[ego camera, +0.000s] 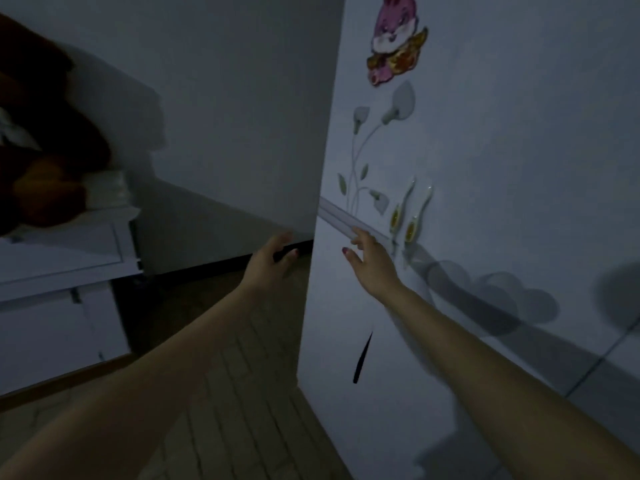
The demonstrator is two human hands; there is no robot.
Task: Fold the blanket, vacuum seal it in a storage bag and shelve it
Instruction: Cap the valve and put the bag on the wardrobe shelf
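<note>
Tight gap by the door

The white door (398, 306) walls off my right; the dresser (65, 258) blocks my left; between them open floor (239, 393) gives my hands room up to the wall (242, 116).

Dim, bluish, grainy throughout. Soft arm shadows cast rightward across the white door (485, 237). Near-black at upper left corner. Wide-angle bending at edges; forearms blurred near bottom edge.
</note>
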